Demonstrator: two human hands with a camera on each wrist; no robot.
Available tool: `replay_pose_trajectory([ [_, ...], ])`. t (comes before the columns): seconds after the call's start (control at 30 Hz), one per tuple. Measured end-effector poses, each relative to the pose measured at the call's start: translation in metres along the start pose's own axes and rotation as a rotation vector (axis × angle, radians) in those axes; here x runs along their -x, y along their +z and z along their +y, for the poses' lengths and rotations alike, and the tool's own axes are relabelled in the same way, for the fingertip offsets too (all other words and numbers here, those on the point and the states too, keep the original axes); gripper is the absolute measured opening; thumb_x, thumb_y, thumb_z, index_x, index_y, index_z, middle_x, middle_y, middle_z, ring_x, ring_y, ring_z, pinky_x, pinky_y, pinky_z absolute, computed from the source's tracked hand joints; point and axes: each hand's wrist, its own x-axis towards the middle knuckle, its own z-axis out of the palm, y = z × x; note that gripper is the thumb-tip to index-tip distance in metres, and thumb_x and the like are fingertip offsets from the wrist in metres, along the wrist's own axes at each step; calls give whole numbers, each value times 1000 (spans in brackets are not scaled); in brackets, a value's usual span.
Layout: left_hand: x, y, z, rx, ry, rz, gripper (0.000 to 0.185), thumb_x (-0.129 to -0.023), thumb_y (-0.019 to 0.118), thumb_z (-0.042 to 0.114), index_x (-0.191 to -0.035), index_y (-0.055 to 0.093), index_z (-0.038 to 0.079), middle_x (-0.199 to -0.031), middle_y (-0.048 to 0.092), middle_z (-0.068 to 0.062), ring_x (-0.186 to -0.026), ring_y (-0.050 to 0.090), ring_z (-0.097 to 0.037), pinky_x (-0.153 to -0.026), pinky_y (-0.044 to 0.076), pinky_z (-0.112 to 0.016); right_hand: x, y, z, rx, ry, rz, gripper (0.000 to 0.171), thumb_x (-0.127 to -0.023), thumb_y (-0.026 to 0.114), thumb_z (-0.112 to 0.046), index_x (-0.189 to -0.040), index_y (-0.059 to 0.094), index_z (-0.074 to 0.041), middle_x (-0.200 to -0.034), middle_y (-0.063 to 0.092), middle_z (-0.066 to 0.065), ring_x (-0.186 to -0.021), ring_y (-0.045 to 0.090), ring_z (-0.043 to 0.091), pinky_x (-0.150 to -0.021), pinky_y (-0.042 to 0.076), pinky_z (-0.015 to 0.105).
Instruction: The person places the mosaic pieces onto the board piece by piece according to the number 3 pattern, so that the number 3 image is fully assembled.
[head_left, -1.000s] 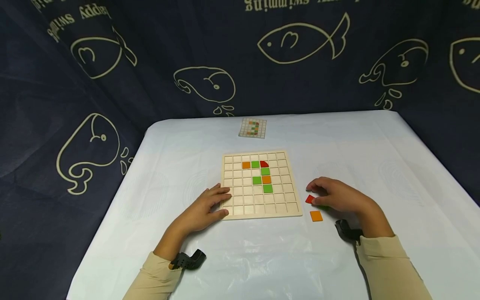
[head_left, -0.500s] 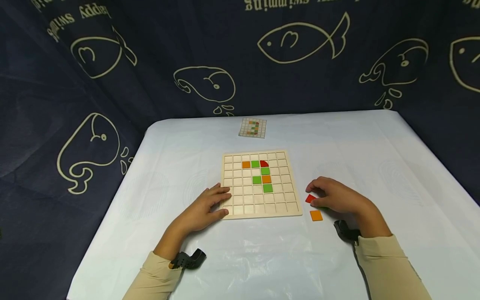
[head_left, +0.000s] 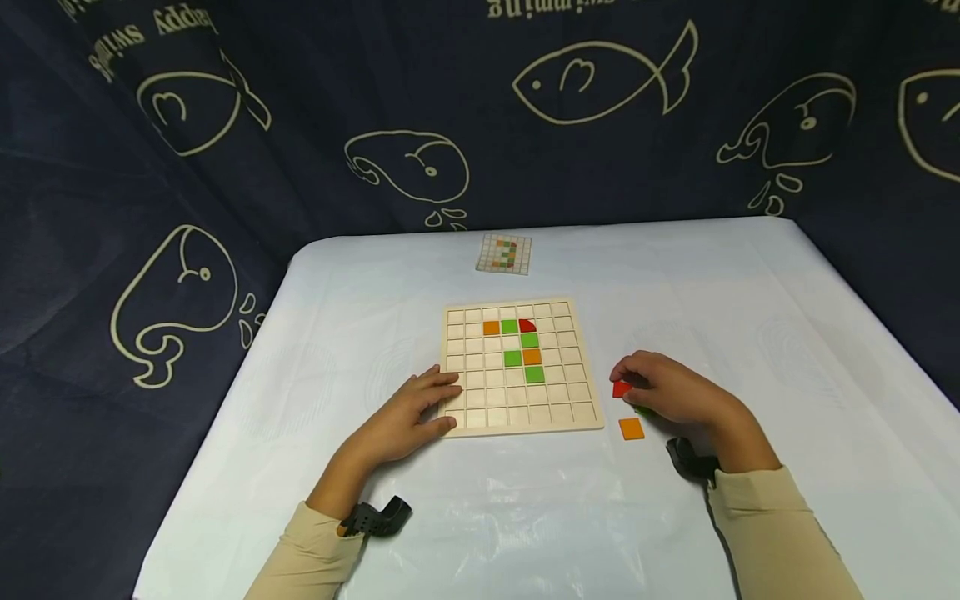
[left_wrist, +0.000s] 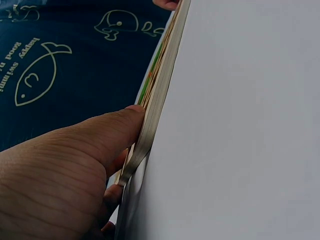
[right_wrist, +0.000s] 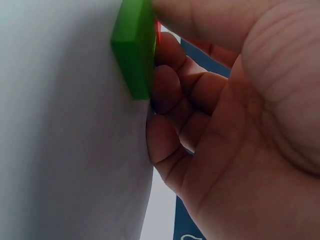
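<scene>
Right hand (head_left: 671, 393) curled, pinching red tile (head_left: 622, 388) just right of wooden grid board (head_left: 517, 417); green tile (right_wrist: 134, 47) under palm, orange tile (head_left: 632, 428) beside. Left hand (head_left: 408, 415) spread, pressing board's near-left corner on desk (head_left: 750, 283)

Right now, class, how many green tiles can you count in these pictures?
5. Four sit in the board: top row, just below to the right, middle, lowest. One green tile lies under the right hand; it may hide more.
</scene>
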Motion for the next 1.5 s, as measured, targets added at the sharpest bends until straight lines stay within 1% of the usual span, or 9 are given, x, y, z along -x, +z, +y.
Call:
replay_pose_trajectory([
  [0.1,0,0,0,-2,-2,-1,51,-95,70,25,-139,57,4,-152,44,-7,-148,23,-30,-119,13,-54,0,-1,-1,0,-4,-4,21,-89,64,0,-110,65,-5,-104,61,2,-95,53,21,-86,47,40],
  [0.33,0,-1,2,-5,-7,-5,51,-95,70,25,-139,57,3,-152,44,-7,-148,23,-30,-119,14,-53,-1,-1,-3,26,9,-1,22,-90,60,3,-110,65,-6,-101,60,1,-95,53,21,-86,47,43],
  [0.47,0,-1,3,4,-10,-4,51,-95,70,25,-139,57,3,-152,44,-7,-148,23,-30,-119,14,-53,-1,1,-3,20,11,0,22,-90,60,3,-110,65,-5,-101,60,2,-94,53,23,-85,47,43],
  [0.7,1,1,1,16,-18,-10,51,-95,69,25,-140,57,5,-152,43,-5,-149,21,-28,-120,13,-52,-4,0,-4,2,52,-9,21,-93,61,1,-112,64,-8,-104,60,3,-94,53,23,-84,47,42],
  [0.93,1,1,0,10,-15,-4,50,-95,69,25,-139,57,4,-152,44,-6,-149,22,-28,-120,12,-53,-12,-1,-12,30,48,-7,21,-93,62,0,-112,64,-9,-105,60,4,-97,53,25,-88,47,45],
  [1.13,0,1,-2,2,-7,-2,51,-96,69,26,-140,56,4,-152,43,-5,-149,21,-28,-120,12,-54,-24,0,-23,26,15,-6,22,-93,63,-1,-113,65,-8,-107,60,5,-97,53,25,-86,47,43],
  [1.3,0,1,-1,11,-5,-1,51,-96,69,26,-140,56,5,-153,43,-5,-149,21,-28,-120,11,-54,-37,4,-31,21,-14,-18,21,-92,61,-1,-112,65,-8,-105,60,3,-97,52,24,-85,46,41],
  [1.5,0,0,0,13,-7,-2,50,-95,70,25,-139,57,4,-152,44,-6,-149,21,-28,-120,11,-54,-49,11,-40,8,-50,-19,22,-92,62,-2,-114,65,-7,-108,60,4,-99,52,24,-89,45,42],
])
